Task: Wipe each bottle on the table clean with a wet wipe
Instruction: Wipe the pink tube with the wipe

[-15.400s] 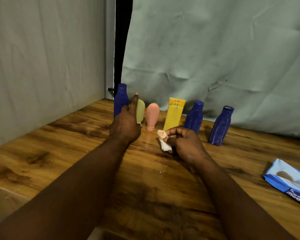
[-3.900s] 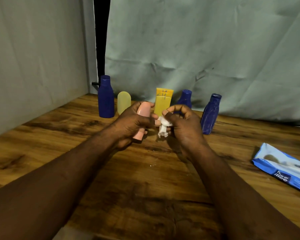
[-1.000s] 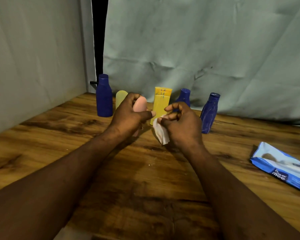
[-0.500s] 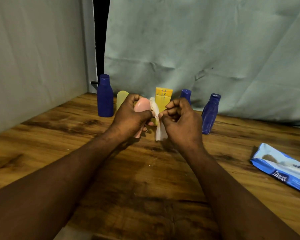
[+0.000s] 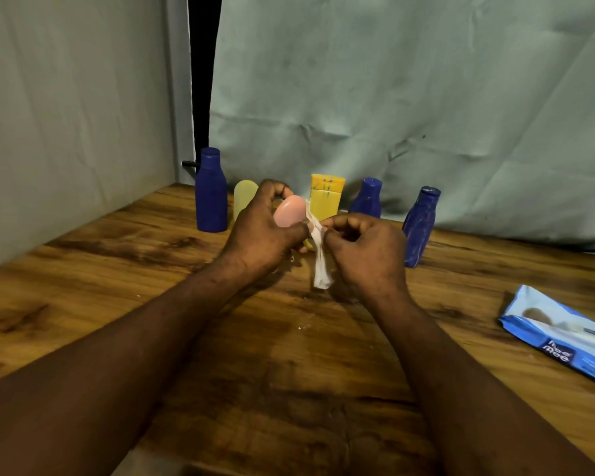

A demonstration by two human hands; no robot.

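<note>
My left hand (image 5: 263, 235) grips a small pink bottle (image 5: 288, 211), held up above the table with its rounded end showing. My right hand (image 5: 364, 250) pinches a white wet wipe (image 5: 320, 262), which hangs down beside the pink bottle and touches its right side. Behind the hands stands a row: a tall blue bottle (image 5: 211, 190), a pale yellow-green bottle (image 5: 244, 197) partly hidden by my left hand, a yellow tube (image 5: 325, 197), a small blue bottle (image 5: 368, 199) and a leaning blue bottle (image 5: 419, 225).
A blue pack of wet wipes (image 5: 560, 333) lies at the right edge of the wooden table (image 5: 279, 355). Cloth backdrops close off the left side and the back, with a dark gap between them.
Over the last second my right hand has drawn the wipe up along the pink bottle's right side, and the wipe now hangs longer. The left hand has kept its hold on the bottle.
</note>
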